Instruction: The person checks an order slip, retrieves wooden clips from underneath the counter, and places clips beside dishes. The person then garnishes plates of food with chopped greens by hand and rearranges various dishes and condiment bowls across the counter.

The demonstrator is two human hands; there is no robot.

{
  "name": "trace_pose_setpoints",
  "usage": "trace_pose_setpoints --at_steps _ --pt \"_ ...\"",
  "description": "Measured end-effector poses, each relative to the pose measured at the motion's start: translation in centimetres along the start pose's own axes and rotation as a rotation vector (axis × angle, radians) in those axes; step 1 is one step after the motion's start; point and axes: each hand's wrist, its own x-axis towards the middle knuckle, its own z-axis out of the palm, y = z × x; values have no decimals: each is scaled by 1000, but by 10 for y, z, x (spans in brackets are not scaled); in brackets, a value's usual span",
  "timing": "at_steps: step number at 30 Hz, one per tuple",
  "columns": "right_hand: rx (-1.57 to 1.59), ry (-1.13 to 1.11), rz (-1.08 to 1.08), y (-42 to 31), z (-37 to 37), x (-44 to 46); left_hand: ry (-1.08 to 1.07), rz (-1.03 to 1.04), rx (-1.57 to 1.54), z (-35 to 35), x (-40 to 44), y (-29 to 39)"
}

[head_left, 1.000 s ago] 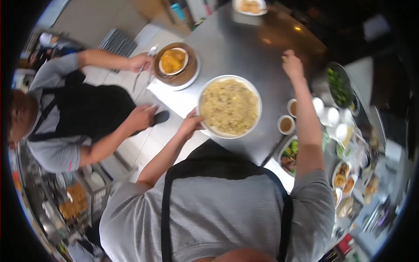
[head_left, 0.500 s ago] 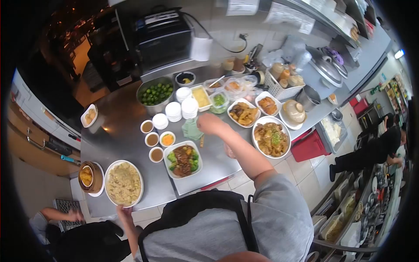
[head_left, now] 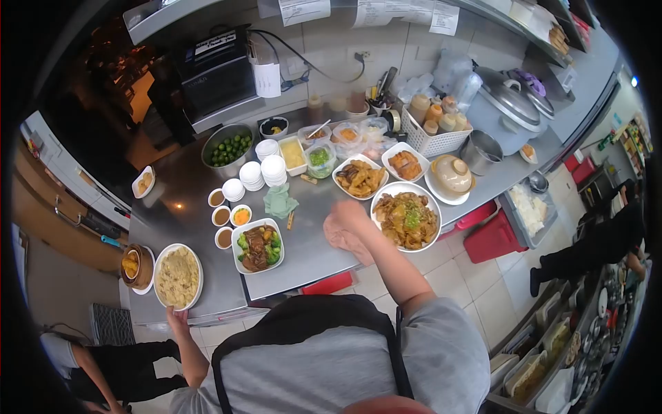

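My right hand [head_left: 350, 215] is closed on a pinkish cloth [head_left: 340, 240] at the front of the steel counter; its fingertips are partly hidden. My left hand [head_left: 177, 319] grips the near rim of an oval plate of fried rice [head_left: 178, 276], thumb at the edge and fingers underneath. Left of my right hand lie a crumpled green cloth [head_left: 280, 201] and a square dish of meat with broccoli [head_left: 258, 247]. Just to its right stands a round bowl of sliced meat with green onion [head_left: 407, 217]. A plate of fried pieces [head_left: 360, 176] sits behind it.
Sauce cups [head_left: 222, 216], stacked white saucers [head_left: 274, 170] and a pot of green limes [head_left: 231, 150] stand farther back. A bamboo steamer [head_left: 138, 268] is at far left, a lidded clay pot [head_left: 452, 175] at right. Another person [head_left: 103, 366] stands at lower left.
My right hand has left the green cloth and come down onto the pinkish cloth nearer the front edge. My left hand stays at the fried rice plate. The view has shifted.
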Motion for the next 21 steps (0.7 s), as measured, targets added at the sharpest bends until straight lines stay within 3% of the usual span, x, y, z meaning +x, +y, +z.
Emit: trace_pose_setpoints --at_steps 3,4,6,9,13,16,18,19,21 --pt "-163 329 -52 4 69 -43 34 37 7 4 -4 -2" --pt "-159 332 -55 5 73 -48 36 42 7 6 -5 -2" --pt "317 107 -120 6 71 -57 25 43 8 7 -6 -2" --pt "492 -18 -115 -5 36 -59 65 39 9 8 -4 -2" --pt "482 214 -118 -7 2 -46 98 46 12 5 1 -5" --pt "309 287 -119 -10 2 -41 65 39 -6 4 2 -7" --pt "26 -74 -4 -18 15 -46 93 27 -26 4 2 -7" --pt "25 -69 -8 -18 40 -41 92 31 -30 4 1 -7" --pt "-249 376 23 -8 96 -21 83 26 -42 7 -1 -8"
